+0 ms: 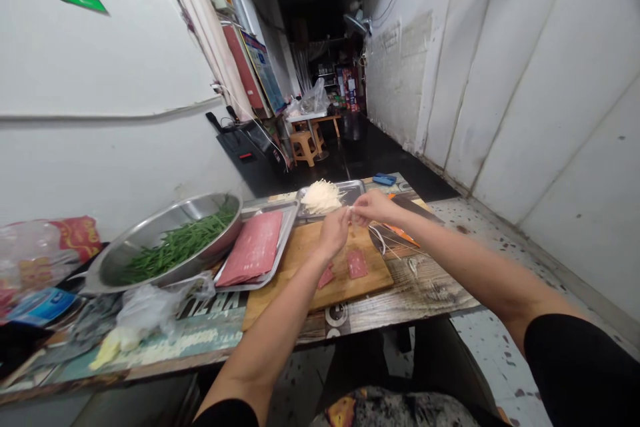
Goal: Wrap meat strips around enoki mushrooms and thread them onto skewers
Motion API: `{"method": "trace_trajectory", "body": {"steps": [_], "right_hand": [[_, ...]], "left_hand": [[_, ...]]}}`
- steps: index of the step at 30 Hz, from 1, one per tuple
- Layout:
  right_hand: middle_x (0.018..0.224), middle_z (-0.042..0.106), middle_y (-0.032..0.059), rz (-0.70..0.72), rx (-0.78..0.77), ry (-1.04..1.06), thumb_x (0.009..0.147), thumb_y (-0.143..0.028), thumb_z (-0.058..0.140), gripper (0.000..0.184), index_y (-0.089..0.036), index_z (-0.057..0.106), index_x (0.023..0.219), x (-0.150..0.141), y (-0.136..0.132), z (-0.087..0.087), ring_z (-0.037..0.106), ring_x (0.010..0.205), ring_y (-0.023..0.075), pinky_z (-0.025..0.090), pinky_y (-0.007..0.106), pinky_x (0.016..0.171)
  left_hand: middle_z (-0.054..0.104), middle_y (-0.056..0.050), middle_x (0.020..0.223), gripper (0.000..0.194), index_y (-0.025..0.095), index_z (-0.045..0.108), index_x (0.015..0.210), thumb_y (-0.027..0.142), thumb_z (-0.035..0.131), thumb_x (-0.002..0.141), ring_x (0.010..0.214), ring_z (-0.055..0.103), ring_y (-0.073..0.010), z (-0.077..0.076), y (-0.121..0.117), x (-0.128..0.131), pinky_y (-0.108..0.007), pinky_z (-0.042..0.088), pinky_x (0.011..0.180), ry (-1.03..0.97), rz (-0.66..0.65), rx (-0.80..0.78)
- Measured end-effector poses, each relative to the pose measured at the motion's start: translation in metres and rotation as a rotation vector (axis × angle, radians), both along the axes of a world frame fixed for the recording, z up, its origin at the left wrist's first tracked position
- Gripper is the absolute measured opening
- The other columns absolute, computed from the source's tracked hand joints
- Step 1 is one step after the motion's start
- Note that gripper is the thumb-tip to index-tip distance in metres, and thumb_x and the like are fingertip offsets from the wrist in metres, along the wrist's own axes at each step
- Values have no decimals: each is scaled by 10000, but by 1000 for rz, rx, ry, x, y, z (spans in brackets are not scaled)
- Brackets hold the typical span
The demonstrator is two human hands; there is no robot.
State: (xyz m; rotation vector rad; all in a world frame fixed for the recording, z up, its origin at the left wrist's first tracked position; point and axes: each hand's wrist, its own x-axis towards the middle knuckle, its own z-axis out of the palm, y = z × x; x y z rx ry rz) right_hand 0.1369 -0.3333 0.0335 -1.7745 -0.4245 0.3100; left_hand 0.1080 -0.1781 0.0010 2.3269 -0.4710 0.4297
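Observation:
Both my hands meet above the far end of a wooden cutting board (300,280). My left hand (334,230) and my right hand (373,207) are closed in a pinch, fingertips touching, on a small pale bundle of thin white strands between them. Two pink meat slices (356,263) lie on the board just below my hands. A metal tray (353,191) behind my hands holds a heap of white strands (321,197). Left of the board, another metal tray (286,235) carries a stack of pink meat slices (253,247).
A large steel bowl (150,230) of green stalks sits at the left. Plastic bags and packets (45,260) crowd the table's left end. Thin skewers (387,240) lie right of the board. A blue object (384,179) rests at the far edge. A corridor with stools lies beyond.

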Motion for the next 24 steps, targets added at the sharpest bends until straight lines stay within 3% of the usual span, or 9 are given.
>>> {"method": "trace_trajectory", "body": {"steps": [3,6,9,12,15,19,24], "right_hand": [[540,656,34,-8,169,133,798,-182,701,192,-116,605,646,0,5,-15,643,506,119,568,182,494],[567,669,60,0,241,230,770,-242,751,234,-108,595,660,2,4,-26,655,517,133,586,199,510],[582,674,71,-5,274,321,762,-268,765,271,-115,565,663,3,2,-32,659,520,144,594,225,518],[579,670,47,-16,345,343,749,-246,774,286,-133,528,657,1,0,-39,655,522,135,587,228,528],[591,672,34,26,391,281,693,-275,814,313,-130,538,666,-6,1,-49,643,517,120,574,223,534],[597,672,26,108,345,143,616,-407,836,378,-119,599,676,-21,0,-65,644,553,131,565,247,572],[678,703,47,123,129,-119,718,-423,749,314,-117,673,720,-40,-7,-89,645,626,150,511,241,592]], "left_hand": [[624,-12,737,352,161,588,827,340,314,955,680,545,-131,-13,-4,-3,-227,421,664,53,18,-100],[628,-18,701,348,146,614,844,308,324,948,624,546,-133,-19,-3,-3,-235,433,637,115,8,-51],[683,-55,810,322,138,657,860,258,366,924,719,597,-161,-18,1,-1,-269,467,726,59,-65,64],[697,-66,1070,332,169,677,1052,282,389,930,957,627,-185,-14,7,-4,-297,468,881,41,-189,38],[714,-50,1039,374,172,672,1134,328,392,941,890,648,-175,-10,14,-15,-294,498,834,200,-183,-34],[742,-34,941,353,176,714,1089,393,517,893,806,667,-172,-13,24,-34,-280,517,767,379,-127,-121],[752,-59,879,264,163,768,862,399,691,770,810,696,-210,-40,26,-53,-291,537,739,299,-38,-212]]}}
